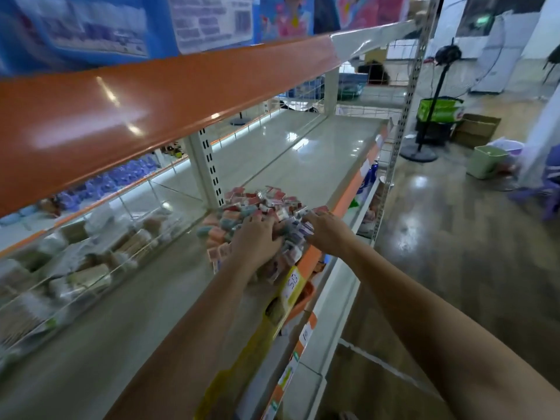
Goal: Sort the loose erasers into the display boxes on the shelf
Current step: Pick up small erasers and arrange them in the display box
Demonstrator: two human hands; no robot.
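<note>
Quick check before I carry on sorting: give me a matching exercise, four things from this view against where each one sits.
Things:
1. left hand
2. right hand
3. green bin
4. pile of erasers

Places:
A. on the floor at the far right
B. on the shelf beside the upright post
C. on the pile's right side, near the shelf's front edge
D. on the middle of the pile

Pairs: 1-D, 2-C, 3-A, 4-B
</note>
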